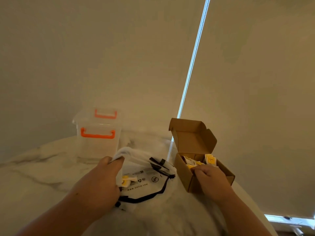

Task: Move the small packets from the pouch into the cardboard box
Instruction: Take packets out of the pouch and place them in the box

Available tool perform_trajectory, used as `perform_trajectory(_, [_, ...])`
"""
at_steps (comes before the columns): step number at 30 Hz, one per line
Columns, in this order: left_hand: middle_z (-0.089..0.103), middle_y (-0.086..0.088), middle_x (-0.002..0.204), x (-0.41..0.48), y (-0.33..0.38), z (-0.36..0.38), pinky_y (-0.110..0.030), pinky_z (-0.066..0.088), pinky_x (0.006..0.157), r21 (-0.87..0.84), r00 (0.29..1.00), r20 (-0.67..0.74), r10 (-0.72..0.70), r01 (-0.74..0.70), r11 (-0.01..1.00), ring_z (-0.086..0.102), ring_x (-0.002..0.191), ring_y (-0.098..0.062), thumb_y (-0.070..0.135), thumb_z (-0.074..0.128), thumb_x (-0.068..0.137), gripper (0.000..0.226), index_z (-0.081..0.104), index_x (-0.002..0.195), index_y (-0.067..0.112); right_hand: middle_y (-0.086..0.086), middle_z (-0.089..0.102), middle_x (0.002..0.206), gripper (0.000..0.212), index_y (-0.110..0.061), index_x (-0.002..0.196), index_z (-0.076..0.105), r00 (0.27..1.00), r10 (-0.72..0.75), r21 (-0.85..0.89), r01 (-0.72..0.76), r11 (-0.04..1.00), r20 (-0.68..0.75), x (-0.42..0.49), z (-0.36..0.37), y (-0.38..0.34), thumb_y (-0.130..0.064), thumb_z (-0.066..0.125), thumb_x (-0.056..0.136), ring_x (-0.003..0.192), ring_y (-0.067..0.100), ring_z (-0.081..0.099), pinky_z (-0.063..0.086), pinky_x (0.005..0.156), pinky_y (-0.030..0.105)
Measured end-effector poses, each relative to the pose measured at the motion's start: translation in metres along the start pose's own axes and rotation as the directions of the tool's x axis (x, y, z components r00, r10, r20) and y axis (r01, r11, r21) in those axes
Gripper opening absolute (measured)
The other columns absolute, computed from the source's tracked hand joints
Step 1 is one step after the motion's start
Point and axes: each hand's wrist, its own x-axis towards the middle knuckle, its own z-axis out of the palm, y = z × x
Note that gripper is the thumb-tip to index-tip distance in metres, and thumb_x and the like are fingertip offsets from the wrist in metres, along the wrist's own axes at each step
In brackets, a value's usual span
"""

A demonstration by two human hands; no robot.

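We see the left hand in the lower middle of the frame, thumb and fingers pinching a bunched fold at the upper edge of the pouch. The pouch lies crumpled on the white bed. Its thin whitish material lets a few packets show dimly through, yellow and white, right beside the palm. How many are inside we cannot count, since the hand and the folds cover part of them. Grey print on the pouch is too small to read, and a black drawstring loops along its lower edge.

To the right, the cardboard box stands on the bed, just beside the pouch, with its lid tipped up and back. More packets stand and lie inside it. The right hand is at the box's near corner, knuckles toward us and fingers curled down over the rim. Its fingertips are hidden, so we cannot tell whether it holds a packet, grips the cardboard or holds nothing. The hand also hides the near part of the box's contents.

Left of centre, a clear plastic container with orange handles looks blurred. A bead chain runs diagonally from the top edge down behind the box. Both forearms are cut off at the bottom edge.
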Motion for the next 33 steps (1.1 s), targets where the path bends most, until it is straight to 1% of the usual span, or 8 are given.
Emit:
perform_trajectory(5, [0.035, 0.015, 0.110, 0.000, 0.000, 0.001, -0.023, 0.052, 0.073, 0.008, 1.000, -0.007, 0.004, -0.004, 1.000, 0.051, 0.082, -0.004, 0.015, 0.051, 0.084, 0.070, 0.023, 0.145, 0.035, -0.017, 0.064, 0.086, 0.027, -0.038, 0.094, 0.068, 0.964, -0.134, 0.145, 0.170, 0.975, -0.231, -0.011, -0.006, -0.016, -0.022, 0.048, 0.100, 0.082, 0.004, 0.058, 0.044, 0.066, 0.023])
perform_trajectory(10, [0.035, 0.014, 0.107, -0.001, 0.002, 0.000, -0.028, 0.054, 0.072, -0.004, 1.000, -0.028, -0.004, 0.004, 1.000, 0.053, 0.079, -0.006, 0.014, 0.053, 0.083, 0.069, 0.025, 0.142, 0.036, -0.021, 0.061, 0.076, 0.021, -0.028, 0.082, 0.070, 0.769, -0.462, 0.089, 0.550, 0.830, -0.441, -0.051, -0.019, -0.071, -0.030, 0.050, 0.090, 0.082, 0.000, 0.059, 0.042, 0.064, 0.011])
perform_trajectory(12, [0.036, 0.015, 0.108, -0.001, 0.001, 0.000, -0.030, 0.055, 0.073, -0.013, 0.999, -0.038, -0.009, 0.009, 1.000, 0.053, 0.080, -0.007, 0.015, 0.053, 0.083, 0.067, 0.026, 0.140, 0.037, -0.017, 0.064, 0.074, 0.023, -0.030, 0.078, 0.072, 0.769, -0.570, 0.177, 0.628, 0.757, -0.290, -0.076, -0.017, -0.098, -0.032, 0.051, 0.088, 0.079, 0.005, 0.063, 0.046, 0.065, 0.012])
perform_trajectory(14, [0.037, 0.015, 0.110, 0.000, 0.001, 0.001, -0.031, 0.055, 0.075, -0.018, 0.999, -0.037, -0.004, 0.003, 1.000, 0.054, 0.083, -0.008, 0.015, 0.056, 0.082, 0.069, 0.026, 0.139, 0.037, -0.017, 0.066, 0.080, 0.021, -0.038, 0.081, 0.072, 0.781, -0.623, 0.211, 0.604, 0.768, 0.032, -0.091, -0.002, -0.119, -0.036, 0.052, 0.089, 0.082, 0.004, 0.063, 0.049, 0.069, 0.014])
perform_trajectory(17, [0.036, 0.013, 0.113, 0.001, 0.000, 0.001, -0.034, 0.054, 0.078, -0.013, 1.000, -0.008, 0.028, -0.028, 1.000, 0.054, 0.088, -0.012, 0.013, 0.061, 0.078, 0.075, 0.026, 0.140, 0.037, -0.017, 0.063, 0.112, 0.027, -0.038, 0.119, 0.066, 0.780, -0.545, 0.016, 0.568, 0.823, 0.309, -0.091, 0.039, -0.133, -0.033, 0.052, 0.096, 0.104, 0.000, 0.054, 0.044, 0.090, 0.015])
perform_trajectory(21, [0.035, 0.013, 0.106, 0.001, -0.001, 0.001, -0.036, 0.054, 0.075, 0.005, 0.997, 0.013, 0.071, -0.071, 0.997, 0.052, 0.084, -0.013, 0.010, 0.063, 0.074, 0.073, 0.031, 0.134, 0.038, -0.006, 0.052, 0.138, 0.040, -0.027, 0.140, 0.047, 0.898, -0.350, -0.066, 0.379, 0.923, 0.268, -0.065, 0.071, -0.140, -0.020, 0.042, 0.102, 0.124, 0.009, 0.048, 0.030, 0.102, 0.011])
perform_trajectory(26, [0.037, 0.013, 0.107, 0.004, -0.003, 0.002, -0.037, 0.054, 0.079, -0.004, 0.996, 0.024, 0.084, -0.084, 0.996, 0.053, 0.088, -0.012, 0.009, 0.059, 0.074, 0.064, 0.038, 0.127, 0.038, 0.006, 0.034, 0.155, 0.044, -0.013, 0.149, 0.032, 0.861, -0.204, -0.264, 0.356, 0.897, 0.466, -0.031, 0.095, -0.145, -0.022, 0.035, 0.106, 0.140, 0.021, 0.034, 0.022, 0.114, 0.027])
perform_trajectory(33, [0.037, 0.010, 0.112, 0.005, -0.006, 0.006, -0.039, 0.053, 0.080, 0.008, 0.997, 0.028, 0.069, -0.069, 0.998, 0.054, 0.092, -0.016, 0.013, 0.056, 0.077, 0.052, 0.042, 0.122, 0.033, -0.006, 0.063, 0.126, 0.035, -0.035, 0.130, 0.058, 0.896, -0.227, -0.222, 0.327, 0.918, 0.382, -0.027, 0.111, -0.132, -0.027, 0.040, 0.100, 0.107, 0.016, 0.061, 0.044, 0.089, 0.023])
